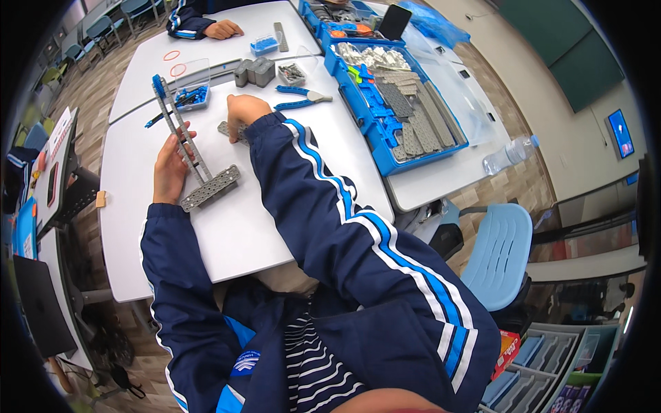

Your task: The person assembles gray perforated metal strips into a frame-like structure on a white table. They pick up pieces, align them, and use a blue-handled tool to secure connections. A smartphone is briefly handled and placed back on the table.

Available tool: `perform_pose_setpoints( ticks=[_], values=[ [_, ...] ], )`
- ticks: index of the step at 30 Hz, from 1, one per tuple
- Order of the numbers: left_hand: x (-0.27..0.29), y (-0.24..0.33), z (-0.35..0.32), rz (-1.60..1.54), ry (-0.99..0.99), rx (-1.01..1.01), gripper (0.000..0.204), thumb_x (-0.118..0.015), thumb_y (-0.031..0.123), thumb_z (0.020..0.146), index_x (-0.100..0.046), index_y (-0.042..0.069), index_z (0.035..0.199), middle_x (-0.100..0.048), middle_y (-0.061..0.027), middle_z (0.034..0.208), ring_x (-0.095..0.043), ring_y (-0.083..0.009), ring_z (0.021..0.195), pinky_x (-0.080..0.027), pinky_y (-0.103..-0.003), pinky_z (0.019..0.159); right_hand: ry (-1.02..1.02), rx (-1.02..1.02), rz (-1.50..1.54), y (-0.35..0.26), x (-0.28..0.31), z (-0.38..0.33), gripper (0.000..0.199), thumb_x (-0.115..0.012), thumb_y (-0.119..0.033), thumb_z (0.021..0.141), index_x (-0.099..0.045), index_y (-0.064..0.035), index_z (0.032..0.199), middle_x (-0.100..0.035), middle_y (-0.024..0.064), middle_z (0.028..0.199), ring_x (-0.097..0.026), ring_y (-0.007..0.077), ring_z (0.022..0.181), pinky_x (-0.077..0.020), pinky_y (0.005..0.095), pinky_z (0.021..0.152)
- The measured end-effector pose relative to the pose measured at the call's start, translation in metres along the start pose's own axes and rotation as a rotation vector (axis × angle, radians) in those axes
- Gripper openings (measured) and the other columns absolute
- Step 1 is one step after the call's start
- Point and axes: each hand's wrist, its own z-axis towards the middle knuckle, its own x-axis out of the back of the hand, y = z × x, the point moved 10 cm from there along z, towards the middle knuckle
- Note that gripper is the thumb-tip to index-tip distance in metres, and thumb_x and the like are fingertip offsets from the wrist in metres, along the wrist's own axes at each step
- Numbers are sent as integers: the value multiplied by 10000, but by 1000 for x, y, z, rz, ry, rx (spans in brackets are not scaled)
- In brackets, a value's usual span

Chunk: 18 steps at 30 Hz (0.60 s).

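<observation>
My left hand [172, 165] is closed around a tall frame of grey perforated beams [180, 131]. Blue parts sit at its upper end, and a wide grey perforated plate [211, 188] crosses its lower end. My right hand [248, 111] is bent downward, its fingers closed on a small grey perforated piece [224, 129] at the tabletop. The sleeve and hand hide part of that piece. Blue-handled pliers [301, 98] lie to the right of my right hand. Behind the frame stands a clear box of blue and black small parts [193, 98].
Grey blocks [255, 71] and a small box of metal parts [291, 73] stand farther back. On the right is a blue case [406, 164] of grey beams and plates, near a water bottle [508, 155]. Another person's hand [224, 29] rests across the white table [131, 227].
</observation>
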Motion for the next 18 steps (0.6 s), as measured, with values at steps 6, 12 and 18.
perform_pose_setpoints(
  ticks=[6,12,18],
  values=[
    [0,5,-3,33,21,14,535,-579,421,945,-554,58,1337,-631,-32,1139,-520,-79,828,-438,-236,763,0,135,81,-4,6,0,802,-909,-205,382,-624,21,1097,-695,256,1040,-690,377,970,-547,415,819],
    [-7,13,-9,-7,-25,16,531,-563,404,955,-531,53,1353,-612,-32,1137,-515,-69,834,-444,-240,788,-187,2,64,4,-3,0,1016,-920,-230,512,-453,-88,1403,-608,220,1251,-653,355,1050,-557,409,768],
    [-9,17,-10,-19,-40,1,524,-553,397,960,-529,52,1354,-606,-36,1134,-510,-69,830,-438,-237,794,-133,-37,182,11,-4,5,873,-902,-178,553,-531,-106,1340,-627,196,1207,-669,340,987,-562,398,746]
  ],
)
